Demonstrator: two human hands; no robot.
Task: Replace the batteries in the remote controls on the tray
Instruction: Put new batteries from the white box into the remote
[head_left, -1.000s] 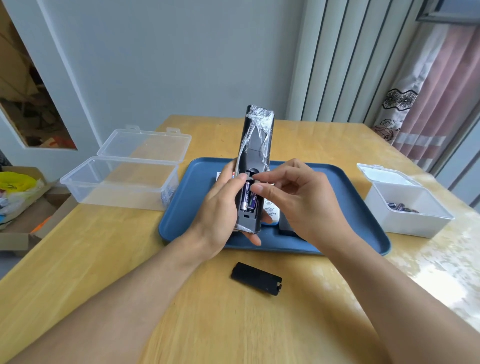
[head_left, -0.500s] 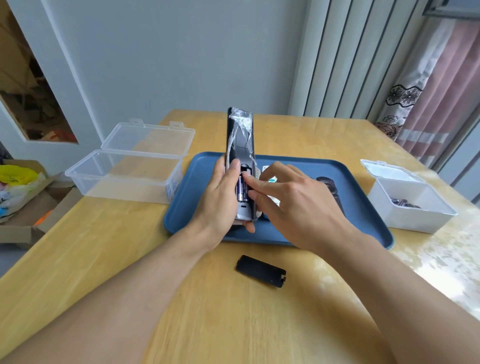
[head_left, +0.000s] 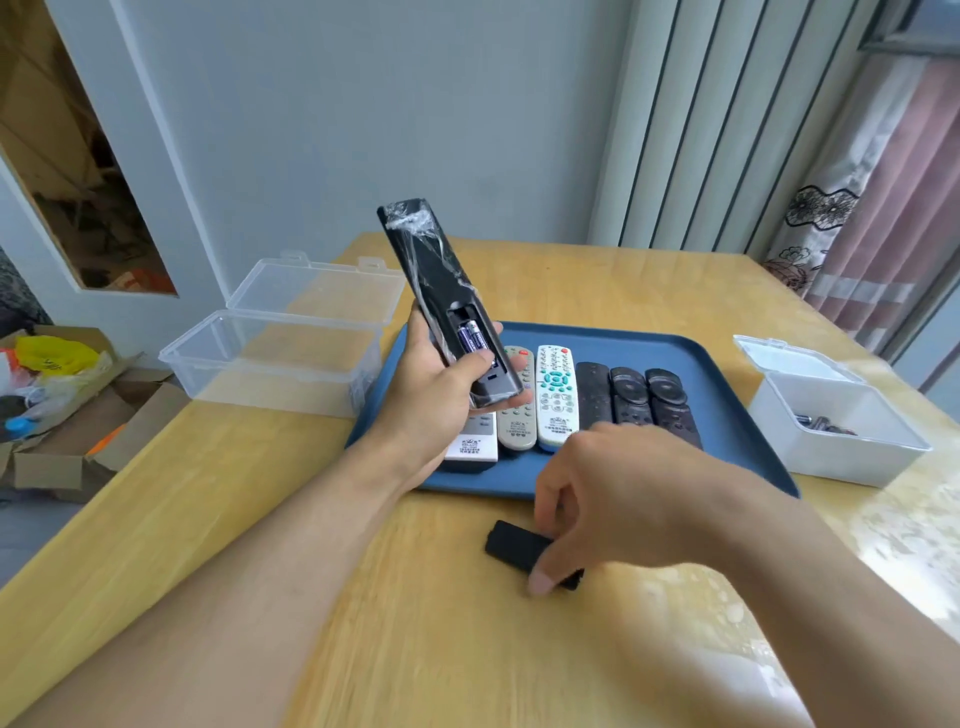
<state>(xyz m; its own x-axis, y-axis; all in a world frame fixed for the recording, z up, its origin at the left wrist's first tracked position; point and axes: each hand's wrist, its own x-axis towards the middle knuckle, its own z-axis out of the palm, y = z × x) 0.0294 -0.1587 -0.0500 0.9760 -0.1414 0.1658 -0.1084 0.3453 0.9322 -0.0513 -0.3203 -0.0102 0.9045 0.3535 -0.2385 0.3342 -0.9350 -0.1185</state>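
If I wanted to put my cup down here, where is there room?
Bare patches: the wooden table behind the blue tray, and between the tray and white box. Crowded: the tray's row of remotes.

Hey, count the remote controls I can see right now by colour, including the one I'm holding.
Black remotes: 4 (three on the tray, one in the left hand)
White remotes: 2
Grey remote: 1
Total: 7
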